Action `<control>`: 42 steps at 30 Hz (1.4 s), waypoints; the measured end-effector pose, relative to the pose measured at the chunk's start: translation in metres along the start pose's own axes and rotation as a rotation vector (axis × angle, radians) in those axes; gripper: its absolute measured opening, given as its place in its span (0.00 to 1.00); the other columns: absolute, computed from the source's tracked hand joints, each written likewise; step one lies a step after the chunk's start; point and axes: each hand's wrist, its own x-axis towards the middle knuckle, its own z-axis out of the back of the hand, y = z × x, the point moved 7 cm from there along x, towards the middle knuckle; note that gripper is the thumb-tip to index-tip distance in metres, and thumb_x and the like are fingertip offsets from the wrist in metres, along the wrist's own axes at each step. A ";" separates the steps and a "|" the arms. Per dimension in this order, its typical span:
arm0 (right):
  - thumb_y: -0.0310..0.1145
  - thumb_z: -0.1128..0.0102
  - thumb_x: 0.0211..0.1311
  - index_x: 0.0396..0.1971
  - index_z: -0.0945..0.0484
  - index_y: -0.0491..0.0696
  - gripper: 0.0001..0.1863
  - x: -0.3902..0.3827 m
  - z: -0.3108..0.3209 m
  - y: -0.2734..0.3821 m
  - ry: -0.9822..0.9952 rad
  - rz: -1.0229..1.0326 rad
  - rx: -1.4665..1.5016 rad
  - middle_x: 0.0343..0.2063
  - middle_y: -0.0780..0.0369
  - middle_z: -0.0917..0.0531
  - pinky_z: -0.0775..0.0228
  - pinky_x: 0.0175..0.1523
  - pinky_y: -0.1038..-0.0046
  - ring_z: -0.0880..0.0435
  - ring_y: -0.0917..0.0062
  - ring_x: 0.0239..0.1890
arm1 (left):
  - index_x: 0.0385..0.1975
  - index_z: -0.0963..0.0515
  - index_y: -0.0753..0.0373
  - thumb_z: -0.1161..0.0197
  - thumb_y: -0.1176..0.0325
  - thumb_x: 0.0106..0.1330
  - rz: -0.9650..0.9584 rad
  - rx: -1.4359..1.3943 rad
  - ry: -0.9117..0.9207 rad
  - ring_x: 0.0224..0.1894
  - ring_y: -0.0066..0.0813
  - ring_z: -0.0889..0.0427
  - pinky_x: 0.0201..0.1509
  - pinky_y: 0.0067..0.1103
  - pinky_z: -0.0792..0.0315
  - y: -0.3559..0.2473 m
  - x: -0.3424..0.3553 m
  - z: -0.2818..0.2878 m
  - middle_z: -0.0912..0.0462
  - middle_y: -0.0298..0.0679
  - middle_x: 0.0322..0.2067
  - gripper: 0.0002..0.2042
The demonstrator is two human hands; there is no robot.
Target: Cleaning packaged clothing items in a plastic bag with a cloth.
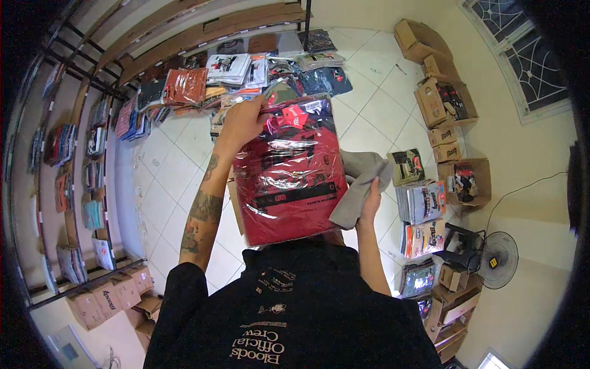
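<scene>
A folded dark red shirt in a clear plastic bag (292,178) is held up in front of my chest, with black print and a small red tag near its top. My left hand (246,122) is closed on the bag's upper left corner. Over at the bag's right edge, my right hand (370,200) grips a grey cloth (355,200), which hangs against the plastic. Part of the cloth's folds sit beside or behind the bag, and I cannot tell which. The fingertips of my left hand are partly hidden.
Piles of bagged shirts (230,69) lie on the tiled floor (184,157) ahead. More stacks (421,203) stand at right, near cardboard boxes (445,101) along the wall and a fan (496,259). Shelves (67,147) with folded clothes line the left.
</scene>
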 end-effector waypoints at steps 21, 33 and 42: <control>0.40 0.46 0.70 0.64 0.30 0.41 0.27 -0.018 -0.077 0.101 0.679 0.503 -0.718 0.59 0.53 0.22 0.35 0.68 0.59 0.23 0.60 0.59 | 0.61 0.23 0.58 0.37 0.65 0.67 -0.129 -0.004 0.024 0.68 0.40 0.29 0.74 0.38 0.41 -0.098 -0.227 -0.041 0.21 0.35 0.62 0.22; 0.28 0.38 0.37 0.66 0.28 0.69 0.47 -0.133 -0.253 0.008 1.489 1.109 -1.253 0.77 0.66 0.45 0.63 0.79 0.47 0.51 0.65 0.79 | 0.40 0.15 0.58 0.32 0.60 0.62 -0.069 -0.104 -0.046 0.52 0.44 0.21 0.59 0.39 0.31 -0.086 -0.241 -0.049 0.15 0.39 0.44 0.11; 0.25 0.38 0.33 0.66 0.27 0.68 0.48 -0.074 -0.165 0.064 1.318 0.955 -1.417 0.77 0.69 0.44 0.66 0.80 0.46 0.52 0.64 0.79 | 0.61 0.22 0.54 0.35 0.62 0.63 -0.111 -0.107 -0.009 0.70 0.35 0.32 0.75 0.35 0.41 -0.086 -0.242 -0.048 0.25 0.34 0.65 0.24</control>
